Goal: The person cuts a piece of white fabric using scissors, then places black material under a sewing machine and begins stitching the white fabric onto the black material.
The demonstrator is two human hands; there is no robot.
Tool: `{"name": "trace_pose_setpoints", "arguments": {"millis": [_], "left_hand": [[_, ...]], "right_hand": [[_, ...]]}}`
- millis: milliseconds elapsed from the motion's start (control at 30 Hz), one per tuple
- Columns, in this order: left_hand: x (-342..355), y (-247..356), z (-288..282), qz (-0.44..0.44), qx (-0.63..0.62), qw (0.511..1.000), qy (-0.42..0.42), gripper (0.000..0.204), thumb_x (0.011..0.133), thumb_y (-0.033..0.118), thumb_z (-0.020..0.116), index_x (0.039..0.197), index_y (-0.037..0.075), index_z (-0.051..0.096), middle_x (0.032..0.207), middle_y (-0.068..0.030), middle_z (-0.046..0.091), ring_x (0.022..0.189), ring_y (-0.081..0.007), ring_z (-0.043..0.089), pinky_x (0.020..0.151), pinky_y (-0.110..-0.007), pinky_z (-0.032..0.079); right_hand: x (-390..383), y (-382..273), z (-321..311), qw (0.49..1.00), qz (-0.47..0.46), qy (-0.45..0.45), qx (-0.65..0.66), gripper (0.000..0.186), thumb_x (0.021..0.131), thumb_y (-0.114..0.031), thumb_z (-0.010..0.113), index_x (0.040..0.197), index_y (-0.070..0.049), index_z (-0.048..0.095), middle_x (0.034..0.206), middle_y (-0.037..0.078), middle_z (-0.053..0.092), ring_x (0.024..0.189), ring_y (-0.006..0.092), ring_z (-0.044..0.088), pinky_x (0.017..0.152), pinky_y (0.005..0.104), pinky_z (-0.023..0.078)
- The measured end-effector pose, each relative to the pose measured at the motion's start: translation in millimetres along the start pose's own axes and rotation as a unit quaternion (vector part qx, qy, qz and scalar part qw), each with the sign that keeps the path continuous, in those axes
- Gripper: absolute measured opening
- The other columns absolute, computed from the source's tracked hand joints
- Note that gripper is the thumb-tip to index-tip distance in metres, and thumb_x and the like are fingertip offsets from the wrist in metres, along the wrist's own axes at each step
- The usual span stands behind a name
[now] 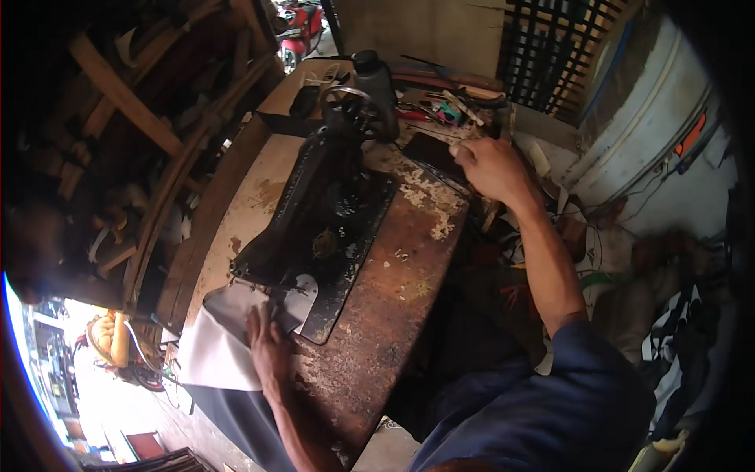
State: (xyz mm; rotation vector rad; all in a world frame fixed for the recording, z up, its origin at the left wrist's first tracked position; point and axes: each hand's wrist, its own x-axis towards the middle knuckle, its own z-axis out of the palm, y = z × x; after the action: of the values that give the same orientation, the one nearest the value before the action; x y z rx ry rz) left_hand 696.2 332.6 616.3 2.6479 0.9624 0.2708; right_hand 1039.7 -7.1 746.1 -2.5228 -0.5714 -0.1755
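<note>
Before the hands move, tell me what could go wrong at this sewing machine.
The left hand rests on the pale material near the sewing machine's head end; if the machine ran, fingers might be caught.

The material reaches past the table's end, so its weight could drag it askew.

The right hand is at a dark flat item near the table's edge; a nudge might knock that off.

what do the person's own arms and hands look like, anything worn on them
The left hand and right hand are both bare, without gloves. No watch or bracelet shows on either wrist; rings are too small to tell. A plain dark blue sleeve covers the right upper arm and ends near the elbow, leaving the forearm bare. The left sleeve is out of view.
</note>
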Motion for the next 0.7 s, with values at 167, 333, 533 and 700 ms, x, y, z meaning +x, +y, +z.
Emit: {"name": "trace_pose_setpoints", "arguments": {"millis": [167,333,533,700], "left_hand": [[7,-90,-15,-0.071,0.001,0.997,0.007,0.051,0.110,0.025,0.033,0.156,0.012,0.048,0.163,-0.0181,0.041,0.156,-0.0365,0.029,0.129,-0.048,0.023],[-29,-117,-35,-0.142,0.046,0.988,0.033,0.047,0.109,0.029,0.039,0.145,0.004,0.058,0.151,-0.0209,0.055,0.143,-0.0401,0.048,0.121,-0.048,0.035],[-141,-26,-44,-0.130,0.121,0.982,0.062,0.023,0.102,0.019,0.050,0.100,0.001,0.066,0.098,-0.0219,0.069,0.094,-0.0419,0.065,0.082,-0.050,0.050],[-176,14,-37,0.002,0.149,0.989,0.021,0.022,0.102,0.018,0.052,0.097,0.000,0.065,0.091,-0.0219,0.066,0.088,-0.0436,0.063,0.077,-0.052,0.048]], "right_hand": [[20,109,-8,0.995,0.089,0.048,0.013,0.035,0.106,-0.032,0.058,0.118,-0.004,0.075,0.098,0.021,0.076,0.093,0.0394,0.073,0.084,0.0486,0.054],[104,154,1,0.996,0.062,0.067,-0.015,0.029,0.102,-0.024,0.056,0.117,-0.006,0.073,0.103,0.026,0.072,0.098,0.0473,0.069,0.086,0.0549,0.054],[230,222,33,0.985,-0.019,0.067,-0.157,0.037,0.102,-0.025,0.062,0.131,-0.003,0.068,0.113,0.025,0.073,0.106,0.0428,0.069,0.092,0.0519,0.055],[256,245,37,0.969,-0.036,-0.011,-0.244,0.043,0.098,-0.029,0.068,0.131,-0.001,0.067,0.116,0.026,0.072,0.108,0.0431,0.069,0.093,0.0530,0.054]]}}
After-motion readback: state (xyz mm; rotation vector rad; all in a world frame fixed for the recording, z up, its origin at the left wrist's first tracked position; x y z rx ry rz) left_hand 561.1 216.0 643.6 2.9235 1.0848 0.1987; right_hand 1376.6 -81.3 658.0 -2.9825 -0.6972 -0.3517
